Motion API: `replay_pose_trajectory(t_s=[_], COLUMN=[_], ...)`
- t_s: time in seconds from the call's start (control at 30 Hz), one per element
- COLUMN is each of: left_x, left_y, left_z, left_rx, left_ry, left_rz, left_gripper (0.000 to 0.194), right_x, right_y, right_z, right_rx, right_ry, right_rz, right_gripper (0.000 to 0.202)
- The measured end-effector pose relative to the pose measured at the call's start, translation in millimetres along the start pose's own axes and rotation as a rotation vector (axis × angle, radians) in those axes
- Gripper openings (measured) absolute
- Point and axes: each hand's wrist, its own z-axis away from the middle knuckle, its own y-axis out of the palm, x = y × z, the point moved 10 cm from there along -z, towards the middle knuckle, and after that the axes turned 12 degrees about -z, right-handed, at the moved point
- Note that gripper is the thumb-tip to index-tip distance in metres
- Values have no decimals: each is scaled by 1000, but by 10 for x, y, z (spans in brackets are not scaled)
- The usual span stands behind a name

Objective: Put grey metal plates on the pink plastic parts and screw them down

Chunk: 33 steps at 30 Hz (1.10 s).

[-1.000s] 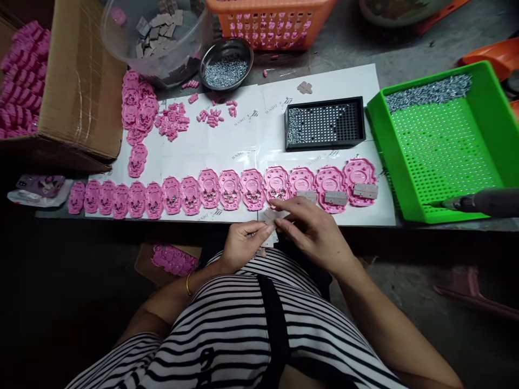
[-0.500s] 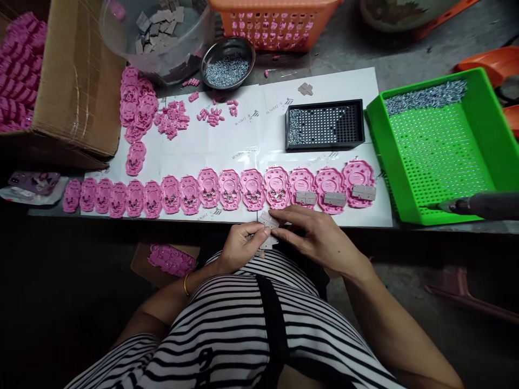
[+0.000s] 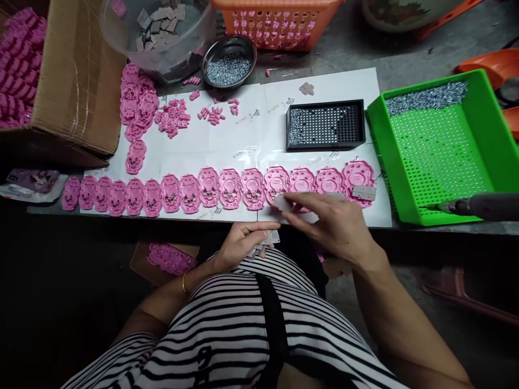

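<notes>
My left hand (image 3: pixel 242 246) is closed around several flat grey pieces (image 3: pixel 272 236) in front of the table's near edge. Between the thumb and fingers of my right hand (image 3: pixel 330 221) is one grey plate (image 3: pixel 283 203), held over the lower part of a pink moulded part (image 3: pixel 277 181). Pink parts stand in a long row along the near edge; several at the left and middle carry small metal bits. A grey plate (image 3: pixel 364 192) lies on the rightmost pink part (image 3: pixel 358 175). My right hand partly hides the two pink parts beside it.
Behind the row is a black tray (image 3: pixel 360 138) of screws. A green bin (image 3: pixel 441 216) with screws stands right, a screwdriver-like tool (image 3: pixel 478 206) across its front. A metal bowl (image 3: pixel 251 67), clear tub (image 3: pixel 121 40), orange basket (image 3: pixel 275 4) and cardboard box (image 3: pixel 75 75) are farther back or left.
My right hand has moved away from my left hand, up and to the right, carrying a grey plate to the pink row. My left hand stays low with the other grey pieces.
</notes>
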Motion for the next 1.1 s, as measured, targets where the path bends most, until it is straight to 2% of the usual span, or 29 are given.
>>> replay_pose_trajectory(t_s=[0.1,0.2,0.37,0.47,0.53,0.6,0.67,0.73,0.8,0.97,1.1], left_x=[-15,-80,-161,-159,-139,-111,-102,-105,-115,-122,-60], left_y=[-11,-9,-61,-129,-170,-194,-214,-220,-213,-170,-210], left_z=[11,20,24,24,21,14,7,4,9,47,60], left_rx=[-4,-18,-82,-132,-158,-172,-184,-186,-169,-103,-142], left_ry=[6,48,86,74,60,48,60,85,110,125,95], left_rz=[-6,28,113,131,133,126,125,138,168,194,141], left_gripper=[47,49,48,47,46,44,44,45,46,57,54], right_x=[-25,-17,-79,-66,0,89,166,196,178,154,49], right_y=[-76,-10,151,113,32,31,152,282,335,335,278], right_z=[-121,-231,-292,-264,-222,-163,-95,-37,-15,-30,-82], right_rx=[-42,-5,101,100,54,68,159,215,182,102,55], right_ry=[-32,-85,-87,-67,-53,-32,17,86,128,90,145], right_rz=[172,257,282,252,151,-70,-311,-449,-482,-580,-631], right_gripper=[27,23,23,28,31,30,28,30,30,18,12])
